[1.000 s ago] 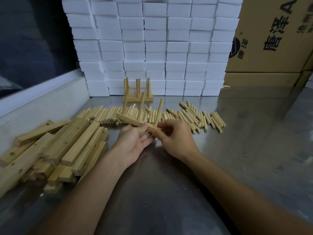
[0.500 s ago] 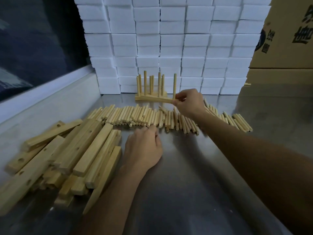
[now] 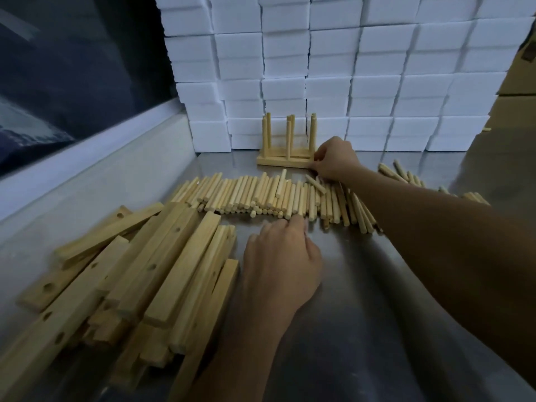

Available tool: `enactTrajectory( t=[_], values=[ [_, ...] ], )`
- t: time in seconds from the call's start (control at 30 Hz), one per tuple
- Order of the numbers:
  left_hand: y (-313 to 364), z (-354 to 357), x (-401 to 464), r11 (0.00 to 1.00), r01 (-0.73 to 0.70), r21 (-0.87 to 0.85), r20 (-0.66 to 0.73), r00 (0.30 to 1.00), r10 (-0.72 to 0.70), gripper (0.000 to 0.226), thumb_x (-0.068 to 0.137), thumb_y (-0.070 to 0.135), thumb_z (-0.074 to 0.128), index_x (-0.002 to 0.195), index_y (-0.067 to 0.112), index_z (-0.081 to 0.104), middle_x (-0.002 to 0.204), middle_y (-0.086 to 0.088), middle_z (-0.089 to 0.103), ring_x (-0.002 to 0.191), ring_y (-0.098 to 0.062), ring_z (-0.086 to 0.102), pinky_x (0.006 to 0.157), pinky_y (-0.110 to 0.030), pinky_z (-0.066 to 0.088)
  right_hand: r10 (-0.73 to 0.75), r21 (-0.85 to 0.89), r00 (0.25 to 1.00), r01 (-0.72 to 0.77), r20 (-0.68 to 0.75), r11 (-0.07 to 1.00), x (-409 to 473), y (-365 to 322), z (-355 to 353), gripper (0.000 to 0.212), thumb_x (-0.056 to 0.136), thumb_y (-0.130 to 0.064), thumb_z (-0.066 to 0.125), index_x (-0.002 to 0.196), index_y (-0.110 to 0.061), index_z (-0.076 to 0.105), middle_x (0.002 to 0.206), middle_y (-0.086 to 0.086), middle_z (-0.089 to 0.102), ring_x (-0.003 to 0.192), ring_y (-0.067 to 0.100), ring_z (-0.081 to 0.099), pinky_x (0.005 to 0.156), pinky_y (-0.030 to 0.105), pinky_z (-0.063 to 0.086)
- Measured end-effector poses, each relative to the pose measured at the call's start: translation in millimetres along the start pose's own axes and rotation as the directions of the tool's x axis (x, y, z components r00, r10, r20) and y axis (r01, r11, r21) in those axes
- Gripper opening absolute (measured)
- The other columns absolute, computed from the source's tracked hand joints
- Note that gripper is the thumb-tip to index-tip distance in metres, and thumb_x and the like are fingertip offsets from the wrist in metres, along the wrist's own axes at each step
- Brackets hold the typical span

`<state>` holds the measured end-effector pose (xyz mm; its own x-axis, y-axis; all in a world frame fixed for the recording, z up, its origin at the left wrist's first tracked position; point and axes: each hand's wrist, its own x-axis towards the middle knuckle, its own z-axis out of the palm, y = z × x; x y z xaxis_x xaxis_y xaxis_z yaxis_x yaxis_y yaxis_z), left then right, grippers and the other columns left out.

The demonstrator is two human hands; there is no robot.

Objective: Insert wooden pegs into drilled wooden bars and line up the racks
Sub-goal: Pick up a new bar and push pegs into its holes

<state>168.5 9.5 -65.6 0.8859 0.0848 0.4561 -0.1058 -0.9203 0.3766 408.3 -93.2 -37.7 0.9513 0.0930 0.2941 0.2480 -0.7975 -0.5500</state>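
So the right hand (image 3: 336, 161) is reached out to the far side of the shiny grey metal table (image 3: 377, 300), fingers curled around the right end of the nearest pale wooden peg rack (image 3: 285, 162), which sits flat on the table with its pegs standing upright. There's at least one more of these racks right behind it, tucked against the wall of stacked white foam blocks (image 3: 333, 68), and they look pretty much lined up with each other.

The left hand (image 3: 282, 256) is lower and closer, palm down on the table, fingers loosely bent with the tips just touching the near edge of the long row of loose light wooden dowel pegs (image 3: 255, 195). I can't see it actually holding one.

That row of pegs runs across the middle of the table, between the racks and the left hand. Off to the left there's a messy heap of drilled pale wooden bars (image 3: 130, 274), piled on each other, holes showing on a few. Brown cardboard boxes (image 3: 519, 91) sit at the far right edge.
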Motion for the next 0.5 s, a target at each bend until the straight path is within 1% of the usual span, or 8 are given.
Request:
enactTrajectory(
  t=[0.07,0.13,0.2,0.33,0.43,0.5],
  values=[
    [0.7,-0.3,0.0,1.0,0.001,-0.006,-0.002,1.0,-0.001,0.015,0.095,0.034,0.046,0.107,0.029,0.054,0.087,0.012,0.045,0.081,-0.009,0.043,0.069,-0.031,0.034,0.006,-0.015,1.0,-0.006,-0.006,1.0,2.0,-0.6,0.6,0.012,0.085,-0.015,0.075,0.092,-0.006,0.075,0.089,0.012,0.073,0.084,0.026,0.069,0.081,0.041,0.06],
    [1.3,-0.3,-0.3,1.0,0.002,-0.014,0.006,1.0,-0.002,0.016,0.096,0.034,0.045,0.108,0.029,0.053,0.088,0.012,0.045,0.083,-0.009,0.044,0.071,-0.031,0.037,0.011,-0.025,1.0,-0.011,-0.015,1.0,2.7,-0.7,1.1,0.015,0.085,-0.014,0.073,0.098,-0.007,0.074,0.094,0.012,0.072,0.089,0.026,0.069,0.084,0.041,0.059],
    [1.6,-0.5,-0.7,1.0,0.006,-0.025,0.016,1.0,-0.005,0.016,0.096,0.033,0.045,0.109,0.028,0.053,0.088,0.011,0.045,0.084,-0.01,0.045,0.072,-0.031,0.039,0.019,-0.037,1.0,-0.019,-0.016,0.999,3.0,-0.9,1.8,0.017,0.087,-0.014,0.071,0.102,-0.007,0.073,0.095,0.011,0.071,0.089,0.027,0.068,0.085,0.041,0.059],
    [3.0,-1.6,-1.0,0.999,0.019,-0.041,0.031,0.999,-0.018,0.017,0.097,0.033,0.045,0.111,0.027,0.053,0.089,0.011,0.046,0.086,-0.009,0.046,0.075,-0.031,0.042,0.031,-0.075,0.999,-0.032,-0.011,0.997,3.0,-1.4,2.5,0.011,0.086,-0.009,0.065,0.095,-0.005,0.071,0.088,0.014,0.07,0.082,0.029,0.069,0.08,0.04,0.06],
    [2.4,-2.4,-0.8,0.999,0.024,-0.036,0.03,0.999,-0.023,0.019,0.097,0.032,0.045,0.112,0.027,0.054,0.09,0.011,0.047,0.087,-0.009,0.047,0.078,-0.032,0.044,0.051,-0.09,0.998,-0.055,-0.043,0.994,2.7,0.7,2.0,0.014,0.087,-0.008,0.065,0.1,-0.005,0.07,0.093,0.013,0.069,0.086,0.029,0.068,0.081,0.041,0.06],
    [2.0,-2.6,-0.4,0.999,0.03,-0.035,0.029,0.999,-0.029,0.019,0.097,0.032,0.046,0.112,0.026,0.055,0.09,0.011,0.047,0.087,-0.009,0.047,0.077,-0.031,0.043,0.058,-0.101,0.997,-0.063,-0.059,0.993,2.5,0.4,1.1,0.015,0.088,-0.009,0.065,0.102,-0.006,0.068,0.096,0.012,0.068,0.089,0.029,0.066,0.082,0.041,0.059]
  ],
)
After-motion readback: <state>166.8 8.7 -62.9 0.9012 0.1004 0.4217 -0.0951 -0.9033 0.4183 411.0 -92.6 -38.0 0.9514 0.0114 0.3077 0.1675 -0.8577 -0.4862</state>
